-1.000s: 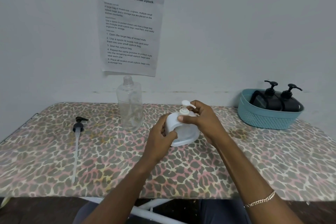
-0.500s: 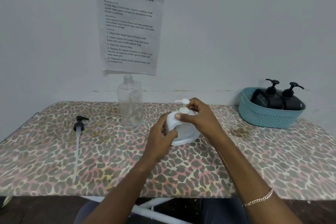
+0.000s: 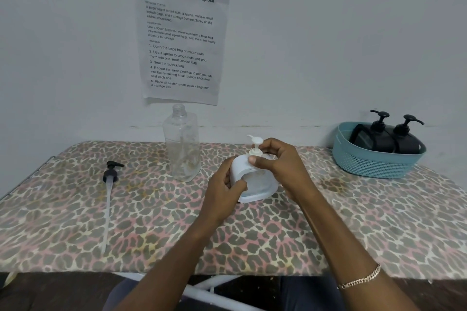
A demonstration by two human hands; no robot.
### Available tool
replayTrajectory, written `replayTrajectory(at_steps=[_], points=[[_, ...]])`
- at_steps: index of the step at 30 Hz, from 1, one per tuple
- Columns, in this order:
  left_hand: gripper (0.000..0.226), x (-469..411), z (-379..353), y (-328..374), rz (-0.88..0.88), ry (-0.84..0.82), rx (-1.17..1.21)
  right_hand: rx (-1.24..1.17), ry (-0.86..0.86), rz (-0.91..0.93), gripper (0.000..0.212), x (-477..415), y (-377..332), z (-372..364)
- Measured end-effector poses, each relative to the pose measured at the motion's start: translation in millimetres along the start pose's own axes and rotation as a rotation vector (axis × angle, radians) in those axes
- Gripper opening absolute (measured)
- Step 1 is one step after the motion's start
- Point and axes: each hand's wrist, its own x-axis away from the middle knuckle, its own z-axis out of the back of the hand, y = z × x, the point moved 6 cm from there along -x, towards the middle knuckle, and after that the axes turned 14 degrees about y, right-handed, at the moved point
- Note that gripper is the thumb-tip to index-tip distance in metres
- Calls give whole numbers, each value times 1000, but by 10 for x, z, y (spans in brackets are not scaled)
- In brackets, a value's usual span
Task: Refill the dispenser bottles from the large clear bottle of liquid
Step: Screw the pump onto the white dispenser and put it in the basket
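The large clear bottle (image 3: 182,144) stands upright at the far side of the table (image 3: 353,222), a little left of the middle. Its neck is open, with no cap. It looks nearly empty to me, but I cannot read the liquid level for sure. A black pump (image 3: 111,175) with a long tube lies flat on the table at the left, well apart from it. I think it belongs to this bottle.

The white dispenser bottle (image 3: 255,182) stands on the table in the middle, just right of the clear bottle. My left hand (image 3: 222,189) is wrapped around its body and keeps it steady. The thumb and fingers of my right hand (image 3: 280,161) pinch the collar of the white pump (image 3: 255,150), which sits on the neck. Whether I am loosening or tightening it, the picture does not tell.

At the far right, two black dispenser bottles (image 3: 394,139) sit in a blue basket (image 3: 374,164) with their pumps on. I judge these are finished and the white one is the last, but I cannot see inside them.
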Motion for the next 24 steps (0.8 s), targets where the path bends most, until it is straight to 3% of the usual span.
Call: replayTrajectory(at_steps=[8,24], points=[[57,-3,-8,-8,0,-2,-4,83,-246,-13,28,-10,-69,7],[59,-24,18,-58,27,9,5,-74,72,-57,22,89,40,-39]])
